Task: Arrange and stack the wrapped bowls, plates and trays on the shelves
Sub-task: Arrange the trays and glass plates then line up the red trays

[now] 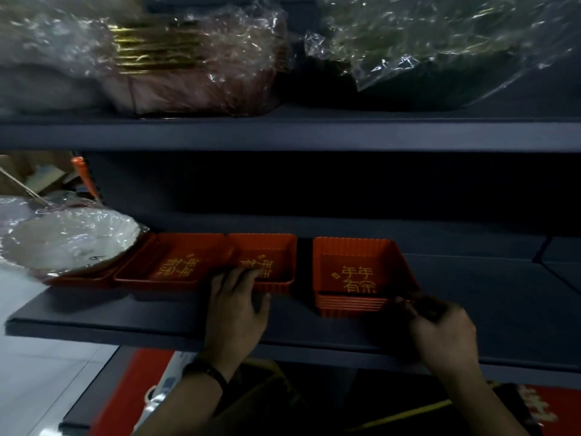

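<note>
Red rectangular trays with gold lettering stand in a row on the dark middle shelf (pixel 125 313). A nested stack of red trays (pixel 355 265) is at the right of the row. My right hand (pixel 440 328) touches that stack's front right corner with curled fingertips. My left hand (pixel 235 306) lies on the front rim of the middle red tray (pixel 267 256), fingers over the edge. Another red tray (pixel 176 262) sits to its left. A wrapped white plate (pixel 69 240) overlaps the leftmost tray.
The upper shelf (pixel 283 133) holds a plastic-wrapped stack with gold rims (pixel 163 51) on the left and a wrapped dark bundle (pixel 440 48) on the right. Red packaging (pixel 132 391) lies below the shelf. The shelf's right part is bare dark board.
</note>
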Demonstrator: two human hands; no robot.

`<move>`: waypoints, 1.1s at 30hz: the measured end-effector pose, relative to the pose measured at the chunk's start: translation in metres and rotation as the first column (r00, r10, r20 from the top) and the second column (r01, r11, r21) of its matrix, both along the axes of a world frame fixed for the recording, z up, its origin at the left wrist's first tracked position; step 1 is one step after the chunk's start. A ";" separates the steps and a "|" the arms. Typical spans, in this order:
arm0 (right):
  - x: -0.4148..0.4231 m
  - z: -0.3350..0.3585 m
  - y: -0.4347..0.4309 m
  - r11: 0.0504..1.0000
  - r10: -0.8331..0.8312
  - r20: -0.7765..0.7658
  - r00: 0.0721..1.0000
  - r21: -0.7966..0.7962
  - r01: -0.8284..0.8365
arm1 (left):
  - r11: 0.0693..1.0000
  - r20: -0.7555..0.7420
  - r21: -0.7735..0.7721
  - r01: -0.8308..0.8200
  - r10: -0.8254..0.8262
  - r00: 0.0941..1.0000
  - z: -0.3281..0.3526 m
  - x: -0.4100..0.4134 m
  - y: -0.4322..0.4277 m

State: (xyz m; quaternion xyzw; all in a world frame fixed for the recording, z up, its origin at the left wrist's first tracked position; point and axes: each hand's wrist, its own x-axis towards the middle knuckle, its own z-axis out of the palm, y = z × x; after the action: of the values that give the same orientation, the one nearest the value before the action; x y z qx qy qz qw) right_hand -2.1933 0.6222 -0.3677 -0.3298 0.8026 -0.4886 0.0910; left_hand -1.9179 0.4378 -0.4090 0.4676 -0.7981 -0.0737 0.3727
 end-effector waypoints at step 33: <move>0.145 -0.001 -0.054 0.753 0.648 -0.143 0.748 -0.030 -0.658 | 0.980 -0.162 -0.190 0.067 -0.098 0.982 0.019 0.045 0.032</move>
State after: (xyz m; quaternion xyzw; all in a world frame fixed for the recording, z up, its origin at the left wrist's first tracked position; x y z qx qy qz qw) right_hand -2.0483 0.5685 -0.3685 -0.6223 0.6210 -0.4357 0.1931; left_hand -1.8725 0.4699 -0.3900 0.3896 -0.7854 -0.0549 0.4779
